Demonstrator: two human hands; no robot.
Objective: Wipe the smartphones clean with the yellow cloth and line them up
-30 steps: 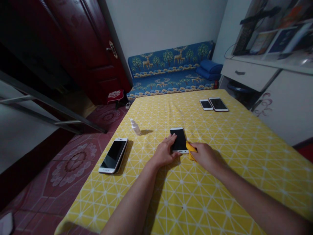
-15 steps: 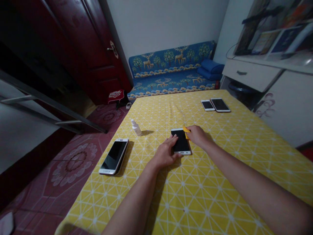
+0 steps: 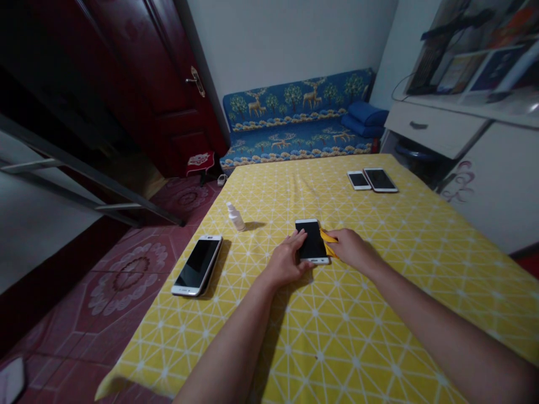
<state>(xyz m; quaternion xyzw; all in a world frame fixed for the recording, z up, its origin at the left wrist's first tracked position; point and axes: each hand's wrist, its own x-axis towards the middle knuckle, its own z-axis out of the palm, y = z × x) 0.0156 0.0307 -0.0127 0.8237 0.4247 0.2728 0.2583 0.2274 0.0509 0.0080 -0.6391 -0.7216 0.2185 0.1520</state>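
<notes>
A white phone with a dark screen [image 3: 312, 241] lies face up near the middle of the table. My left hand [image 3: 286, 259] rests on its left side, fingertips on the screen and thumb at the lower edge, holding it against the cloth. At the phone's right edge, my right hand [image 3: 347, 247] pinches a yellow-orange cloth [image 3: 328, 241]. A small white spray bottle [image 3: 236, 217] stands to the left. Closer to the table's left edge lies a stack of phones [image 3: 197, 266], a white-framed one on top.
Two more devices lie at the back right, a small white phone [image 3: 359, 180] and a larger one [image 3: 380, 180]. A yellow patterned tablecloth [image 3: 337, 336] covers the table. Beyond are a blue sofa [image 3: 290, 120] and a white cabinet [image 3: 484, 168].
My right hand has moved toward me along the phone's right edge, with the yellow-orange cloth in it. My left hand stays on the phone.
</notes>
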